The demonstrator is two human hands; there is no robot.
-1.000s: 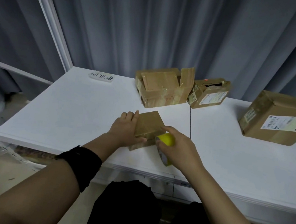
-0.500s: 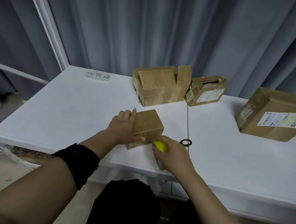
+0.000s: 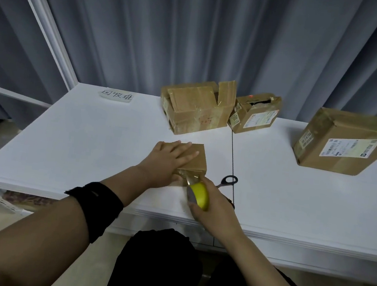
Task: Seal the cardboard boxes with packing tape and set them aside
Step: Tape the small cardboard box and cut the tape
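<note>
A small cardboard box (image 3: pixel 198 160) lies near the front edge of the white table (image 3: pixel 85 146). My left hand (image 3: pixel 167 161) lies flat on top of it, fingers spread, pressing it down. My right hand (image 3: pixel 211 203) grips a yellow roll of packing tape (image 3: pixel 198 195) just in front of the box. A shiny strip of tape (image 3: pixel 190 175) runs from the roll onto the box's near side. A black band sits on my left forearm.
Black-handled scissors (image 3: pixel 229 181) lie just right of the small box, partly behind my right hand. At the back stand an open-flapped box (image 3: pixel 195 108), a smaller labelled box (image 3: pixel 255 115) and a large labelled box (image 3: pixel 343 143) at right. A paper label (image 3: pixel 117 95) lies back left.
My left hand slid from the box's left side onto its top. My right hand drew the tape roll back toward the table's front edge, stretching tape off the box's near side.
</note>
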